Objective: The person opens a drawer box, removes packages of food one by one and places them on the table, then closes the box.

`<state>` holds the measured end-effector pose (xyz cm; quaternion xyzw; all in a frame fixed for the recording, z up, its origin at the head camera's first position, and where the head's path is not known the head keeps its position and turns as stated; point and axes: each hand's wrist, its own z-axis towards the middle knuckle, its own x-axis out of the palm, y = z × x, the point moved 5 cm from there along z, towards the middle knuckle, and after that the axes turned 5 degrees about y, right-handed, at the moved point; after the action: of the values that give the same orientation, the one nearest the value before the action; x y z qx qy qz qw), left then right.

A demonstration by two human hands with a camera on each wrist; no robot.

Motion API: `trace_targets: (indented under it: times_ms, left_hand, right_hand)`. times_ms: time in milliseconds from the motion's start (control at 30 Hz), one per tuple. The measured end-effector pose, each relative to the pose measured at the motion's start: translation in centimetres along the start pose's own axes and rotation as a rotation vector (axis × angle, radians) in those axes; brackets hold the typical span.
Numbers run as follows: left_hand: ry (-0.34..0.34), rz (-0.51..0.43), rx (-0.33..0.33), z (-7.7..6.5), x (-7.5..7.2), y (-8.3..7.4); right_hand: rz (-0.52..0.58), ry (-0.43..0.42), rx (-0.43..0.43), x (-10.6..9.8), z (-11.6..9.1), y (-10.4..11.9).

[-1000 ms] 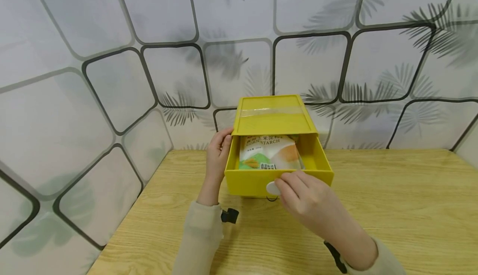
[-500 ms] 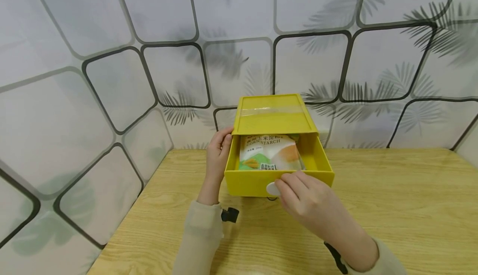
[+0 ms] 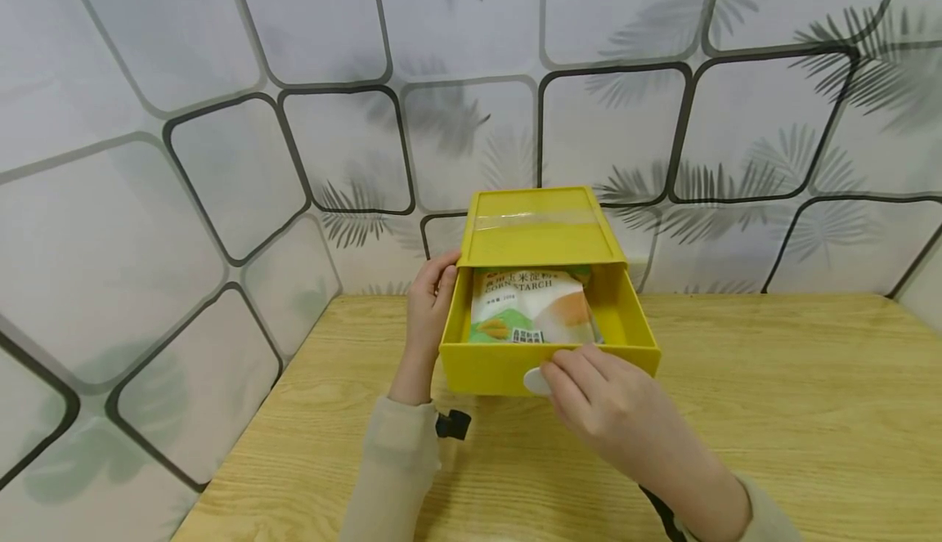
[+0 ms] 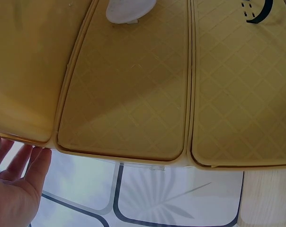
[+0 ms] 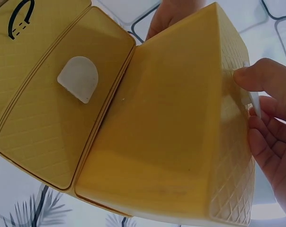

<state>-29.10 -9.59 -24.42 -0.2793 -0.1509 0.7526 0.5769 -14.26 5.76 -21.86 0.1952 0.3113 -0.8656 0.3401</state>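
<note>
A yellow drawer cabinet (image 3: pixel 540 227) stands before me in the head view, its top drawer (image 3: pixel 486 370) pulled out towards me. Inside the drawer lies a white, green and orange bag of corn starch (image 3: pixel 528 309); something green shows behind it, mostly hidden under the cabinet top. My right hand (image 3: pixel 618 415) pinches the white tab handle (image 3: pixel 536 381) on the drawer front, thumb against fingers, as the right wrist view also shows. Against the cabinet's left side rests my left hand (image 3: pixel 429 305), fingers fairly straight; its fingertips touch the cabinet edge in the left wrist view.
Below the pulled-out drawer, the right wrist view shows a drawer front with another white tab (image 5: pixel 80 78) and one with a black curved mark (image 5: pixel 20 19). Clear tape (image 3: pixel 533 219) crosses the cabinet top. A patterned wall covering (image 3: pixel 471 133) rises behind the wooden table (image 3: pixel 795 411).
The drawer has come slightly further out towards me with my right hand on its tab, and more of the corn starch bag shows. My left hand has stayed in place.
</note>
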Motion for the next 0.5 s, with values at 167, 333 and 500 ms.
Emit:
trace_targets:
  times_ms: [167, 333, 500]
  left_hand:
    - [0.002, -0.007, 0.012, -0.1, 0.0, 0.9]
    - [0.015, -0.013, 0.018, -0.1, 0.0, 1.7]
    - [0.002, -0.001, 0.020, -0.1, 0.0, 0.3]
  right_hand:
    - [-0.005, -0.001, -0.002, -0.2, 0.1, 0.1]
    - [0.003, 0.021, 0.006, -0.3, 0.1, 0.3]
    - [-0.006, 0.044, 0.020, -0.3, 0.1, 0.5]
